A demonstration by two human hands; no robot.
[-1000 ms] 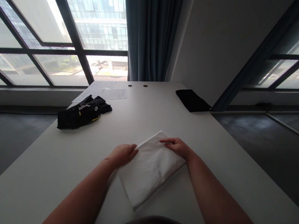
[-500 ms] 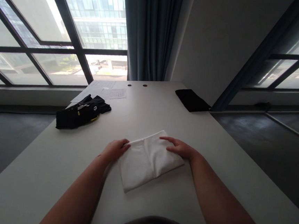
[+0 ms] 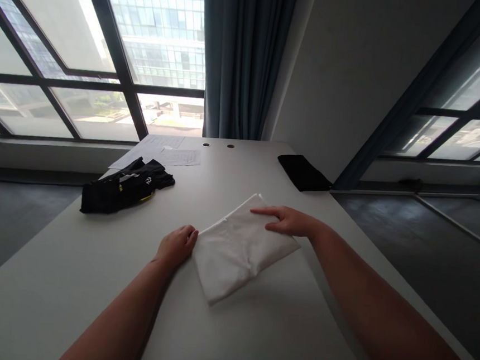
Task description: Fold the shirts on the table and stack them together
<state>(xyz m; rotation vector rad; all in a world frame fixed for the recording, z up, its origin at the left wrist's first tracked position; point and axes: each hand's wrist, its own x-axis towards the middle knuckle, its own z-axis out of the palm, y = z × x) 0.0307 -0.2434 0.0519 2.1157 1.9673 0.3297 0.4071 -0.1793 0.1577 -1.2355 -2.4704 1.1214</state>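
Note:
A folded white cloth [image 3: 238, 247] lies at a slant on the table in front of me, with a few creases near its lower edge. At its left corner is my left hand [image 3: 178, 244], the fingers curled together on the fabric's edge. My right hand [image 3: 290, 221] rests over the upper right part of the cloth. Its forefinger and thumb are stretched out and apart on top of the fabric; the other fingers are mostly hidden.
A bunched black garment [image 3: 125, 187] with yellow trim lies on the left of the white table [image 3: 232, 176]. Behind it are printed paper sheets [image 3: 181, 157]. A folded black cloth [image 3: 303, 173] lies at the right edge. Two round holes pierce the far end.
The white cloth has turned counterclockwise, its right side moving up and away with my right hand. My left hand has shifted slightly left and its fingers are more curled.

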